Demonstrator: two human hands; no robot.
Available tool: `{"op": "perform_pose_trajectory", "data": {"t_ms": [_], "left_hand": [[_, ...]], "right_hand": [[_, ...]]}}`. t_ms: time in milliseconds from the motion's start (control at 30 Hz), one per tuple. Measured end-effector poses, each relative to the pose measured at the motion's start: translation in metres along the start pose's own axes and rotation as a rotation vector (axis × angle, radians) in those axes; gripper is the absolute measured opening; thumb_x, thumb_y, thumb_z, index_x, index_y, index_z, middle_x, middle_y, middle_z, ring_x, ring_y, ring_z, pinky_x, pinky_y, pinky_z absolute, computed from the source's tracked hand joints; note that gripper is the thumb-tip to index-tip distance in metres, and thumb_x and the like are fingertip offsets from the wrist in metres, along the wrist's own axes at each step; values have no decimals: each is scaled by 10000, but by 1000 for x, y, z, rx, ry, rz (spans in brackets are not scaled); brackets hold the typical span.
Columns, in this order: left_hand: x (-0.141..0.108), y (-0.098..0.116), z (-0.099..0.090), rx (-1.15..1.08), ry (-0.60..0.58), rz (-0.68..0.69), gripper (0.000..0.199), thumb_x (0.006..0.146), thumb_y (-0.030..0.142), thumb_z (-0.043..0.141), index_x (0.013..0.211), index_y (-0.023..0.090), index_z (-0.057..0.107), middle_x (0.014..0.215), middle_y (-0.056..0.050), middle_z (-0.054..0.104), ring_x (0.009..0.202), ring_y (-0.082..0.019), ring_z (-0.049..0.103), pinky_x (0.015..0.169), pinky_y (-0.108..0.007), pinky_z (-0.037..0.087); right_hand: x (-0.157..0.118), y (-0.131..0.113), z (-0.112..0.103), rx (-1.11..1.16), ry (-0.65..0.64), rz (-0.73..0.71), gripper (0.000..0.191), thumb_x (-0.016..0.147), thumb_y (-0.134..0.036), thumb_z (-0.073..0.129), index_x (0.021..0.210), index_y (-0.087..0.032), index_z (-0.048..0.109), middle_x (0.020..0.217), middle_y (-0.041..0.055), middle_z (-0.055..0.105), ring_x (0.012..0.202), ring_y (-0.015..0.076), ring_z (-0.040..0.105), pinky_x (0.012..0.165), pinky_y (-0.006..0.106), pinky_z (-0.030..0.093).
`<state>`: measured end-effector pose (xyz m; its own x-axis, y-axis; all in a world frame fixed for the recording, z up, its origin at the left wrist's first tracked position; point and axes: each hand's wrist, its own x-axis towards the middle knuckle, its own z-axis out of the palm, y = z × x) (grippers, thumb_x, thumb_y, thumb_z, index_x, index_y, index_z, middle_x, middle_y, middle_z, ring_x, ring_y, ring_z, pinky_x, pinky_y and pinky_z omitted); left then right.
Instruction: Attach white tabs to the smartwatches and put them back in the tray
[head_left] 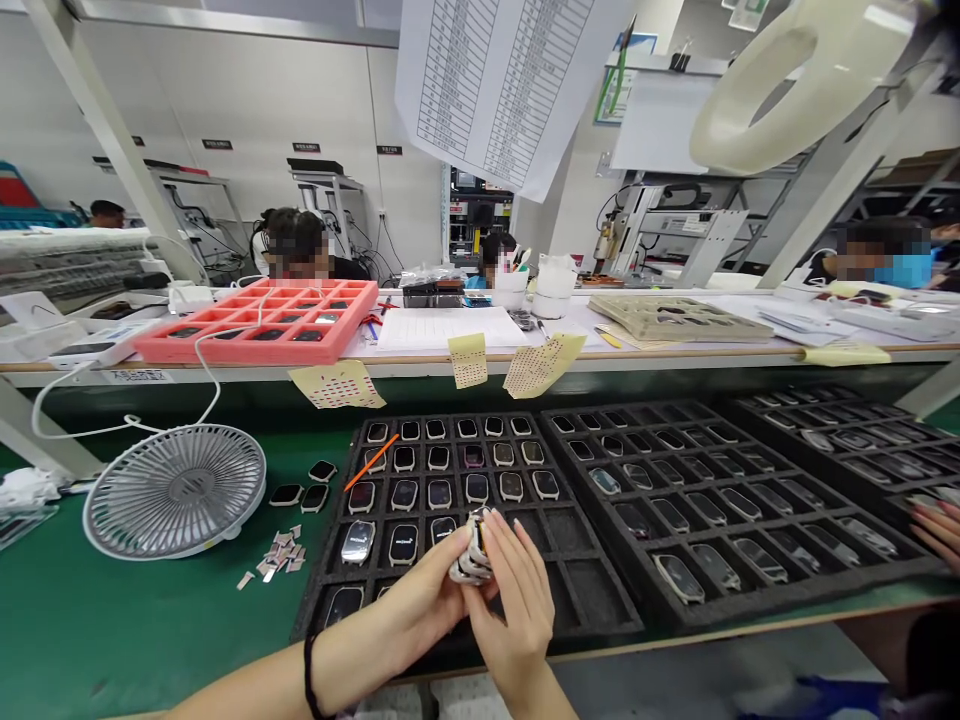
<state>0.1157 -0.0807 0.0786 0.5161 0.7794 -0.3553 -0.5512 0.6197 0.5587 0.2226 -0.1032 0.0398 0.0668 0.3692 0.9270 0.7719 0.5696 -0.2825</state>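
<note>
Over the black foam tray, the left hand and right hand together clasp stacked watches; the tray's far rows are full, nearer ones partly filled.

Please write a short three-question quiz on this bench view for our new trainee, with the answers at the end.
1. Multiple choice: what lies slanted across a corner of the tray nearest the fan?
A) a screwdriver
B) an orange stick
C) a pair of scissors

2. True or false: the fan stands to the right of that tray.

3. Fill in the blank: the left hand and right hand together hold a small stack of ____ over the tray.

Key: 1. B; 2. false; 3. watches
</note>
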Motion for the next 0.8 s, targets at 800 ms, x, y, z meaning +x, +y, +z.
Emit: {"op": "perform_pose_trajectory", "data": {"t_ms": [800], "left_hand": [[-4, 53, -11, 2069, -344, 269, 357, 593, 180, 793, 946, 172, 740, 872, -92, 729, 793, -278, 675, 715, -315, 493]], "right_hand": [[-28, 25, -34, 167, -228, 416, 387, 888, -211, 544, 1274, -199, 527, 1252, 125, 627, 1153, 284, 594, 915, 483, 527]]}}
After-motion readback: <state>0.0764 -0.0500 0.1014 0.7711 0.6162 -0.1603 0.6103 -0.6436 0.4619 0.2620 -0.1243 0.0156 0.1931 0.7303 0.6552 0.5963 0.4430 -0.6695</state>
